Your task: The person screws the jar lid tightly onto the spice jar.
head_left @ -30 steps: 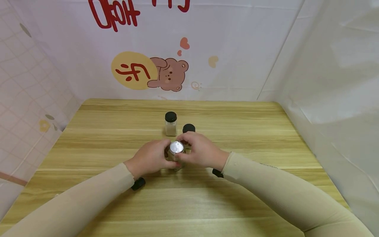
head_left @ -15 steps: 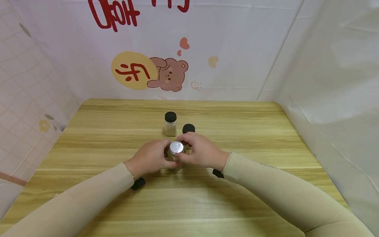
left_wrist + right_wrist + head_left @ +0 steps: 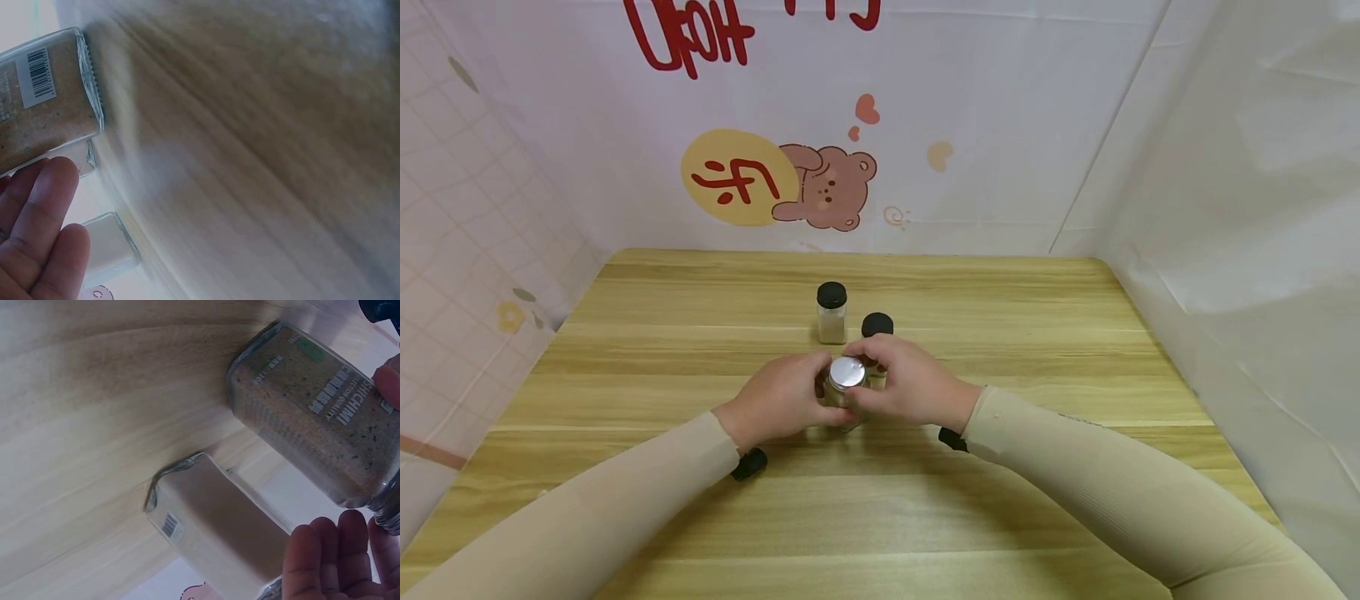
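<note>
A glass spice jar with a flat, shiny silver top stands between my two hands over the middle of the table. Its brown, speckled contents and the printed word SHICHIMI show on the jar in the right wrist view. My left hand grips the jar's body from the left, thumb at the front. From the right, my right hand pinches round the jar's neck, below the silver top, with the thumb in front and the fingers behind. The left wrist view shows a barcode label on the jar.
Behind the hands stands a black-capped jar of pale powder. Close behind the right fingers is another jar with a black cap, its body mostly hidden. A dark object shows beneath the left wrist. White printed curtains enclose the wooden table.
</note>
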A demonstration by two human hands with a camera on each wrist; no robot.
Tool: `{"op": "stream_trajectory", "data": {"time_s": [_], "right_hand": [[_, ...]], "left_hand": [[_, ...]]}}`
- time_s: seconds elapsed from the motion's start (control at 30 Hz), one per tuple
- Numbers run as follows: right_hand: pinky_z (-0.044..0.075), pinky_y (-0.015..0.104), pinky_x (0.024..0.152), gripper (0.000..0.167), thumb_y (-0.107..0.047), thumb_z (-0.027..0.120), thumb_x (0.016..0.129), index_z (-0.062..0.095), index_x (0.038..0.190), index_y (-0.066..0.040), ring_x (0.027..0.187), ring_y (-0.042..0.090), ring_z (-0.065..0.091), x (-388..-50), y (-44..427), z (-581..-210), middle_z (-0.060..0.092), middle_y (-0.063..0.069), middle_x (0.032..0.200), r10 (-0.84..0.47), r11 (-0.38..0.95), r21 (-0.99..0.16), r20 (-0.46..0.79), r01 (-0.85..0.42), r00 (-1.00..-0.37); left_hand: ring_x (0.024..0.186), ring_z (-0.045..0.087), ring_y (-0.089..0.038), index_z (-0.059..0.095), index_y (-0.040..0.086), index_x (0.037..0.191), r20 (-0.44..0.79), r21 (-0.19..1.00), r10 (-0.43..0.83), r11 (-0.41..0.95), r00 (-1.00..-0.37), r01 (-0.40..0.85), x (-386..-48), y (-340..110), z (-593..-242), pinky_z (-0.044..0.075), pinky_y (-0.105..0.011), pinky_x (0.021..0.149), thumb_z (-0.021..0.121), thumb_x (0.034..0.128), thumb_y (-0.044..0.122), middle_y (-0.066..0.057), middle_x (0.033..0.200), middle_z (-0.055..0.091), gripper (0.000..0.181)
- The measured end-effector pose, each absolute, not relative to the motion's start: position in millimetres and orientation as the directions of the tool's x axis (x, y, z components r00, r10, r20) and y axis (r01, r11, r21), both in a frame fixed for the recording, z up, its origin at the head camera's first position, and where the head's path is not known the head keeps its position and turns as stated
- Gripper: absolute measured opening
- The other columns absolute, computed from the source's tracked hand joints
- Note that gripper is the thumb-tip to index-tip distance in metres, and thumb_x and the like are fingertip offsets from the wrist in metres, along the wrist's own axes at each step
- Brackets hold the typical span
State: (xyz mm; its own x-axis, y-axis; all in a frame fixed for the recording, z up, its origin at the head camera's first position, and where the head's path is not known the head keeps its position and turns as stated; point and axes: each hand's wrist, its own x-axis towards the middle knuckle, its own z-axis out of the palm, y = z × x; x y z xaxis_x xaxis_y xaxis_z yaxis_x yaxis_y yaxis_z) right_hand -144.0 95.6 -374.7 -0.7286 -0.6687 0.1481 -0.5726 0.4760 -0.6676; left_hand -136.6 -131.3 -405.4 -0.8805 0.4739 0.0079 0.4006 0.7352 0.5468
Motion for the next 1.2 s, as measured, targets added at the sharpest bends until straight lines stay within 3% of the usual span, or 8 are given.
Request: {"op": "stream_trajectory", "data": {"time_s": [0.17,0.43,0.6,0.87,1.07,1.2], "right_hand": [[0.056,0.041,0.102,0.041,-0.022,0.084,0.089,0.066,0.123,-0.008,0.113,0.019,0.069,-144.6,94.2,-372.5,0.071,0.002,0.117,-0.646,0.494,-0.695,0.108,-0.523,-0.755],[0.057,0.039,0.097,0.041,-0.019,0.08,0.09,0.069,0.127,-0.007,0.108,0.017,0.067,-142.7,93.8,-371.2,0.07,0.004,0.117,-0.66,0.508,-0.626,0.158,-0.591,-0.735],[0.057,0.04,0.098,0.039,-0.024,0.085,0.088,0.069,0.12,-0.009,0.109,0.017,0.067,-142.8,92.1,-370.7,0.071,0.001,0.114,-0.631,0.542,-0.631,0.132,-0.556,-0.764],[0.057,0.04,0.098,0.047,-0.021,0.082,0.088,0.068,0.131,-0.006,0.108,0.016,0.067,-143.4,95.0,-371.4,0.07,0.005,0.119,-0.655,0.522,-0.62,0.148,-0.585,-0.741],[0.057,0.039,0.099,0.039,-0.024,0.083,0.089,0.07,0.121,-0.008,0.11,0.018,0.068,-144.0,94.6,-372.4,0.07,0.003,0.116,-0.641,0.526,-0.637,0.139,-0.564,-0.755],[0.056,0.038,0.1,0.044,-0.026,0.085,0.088,0.068,0.125,-0.007,0.111,0.019,0.068,-144.6,94.5,-372.4,0.071,0.003,0.117,-0.633,0.534,-0.635,0.136,-0.557,-0.762]], "left_hand": [[0.072,0.057,-0.009,0.064,0.022,0.104,0.005,0.551,0.474,0.733,-0.88,0.398,-137.0,-131.1,-404.9,0.048,-0.028,0.066,0.092,0.0751,0.056,0.013,0.083,0.064,0.052],[0.073,0.057,-0.009,0.064,0.021,0.107,-0.006,0.538,0.474,0.744,-0.88,0.396,-137.8,-130.2,-404.2,0.048,-0.029,0.067,0.091,0.0763,0.054,0.012,0.083,0.064,0.052],[0.071,0.056,-0.01,0.064,0.022,0.104,-0.005,0.547,0.472,0.739,-0.881,0.393,-138.1,-131.0,-404.8,0.047,-0.029,0.064,0.092,0.0751,0.055,0.011,0.081,0.063,0.052],[0.072,0.058,-0.008,0.065,0.022,0.107,0.007,0.535,0.481,0.739,-0.877,0.41,-138.2,-130.6,-404.6,0.048,-0.028,0.066,0.091,0.0761,0.054,0.013,0.083,0.064,0.052],[0.072,0.057,-0.009,0.064,0.022,0.103,-0.006,0.55,0.473,0.737,-0.881,0.392,-137.6,-130.8,-403.9,0.048,-0.029,0.065,0.091,0.0756,0.055,0.011,0.082,0.064,0.051],[0.072,0.057,-0.009,0.064,0.023,0.102,-0.008,0.553,0.469,0.737,-0.883,0.387,-137.2,-131.1,-403.4,0.048,-0.029,0.065,0.092,0.0749,0.055,0.01,0.082,0.064,0.051]]}}
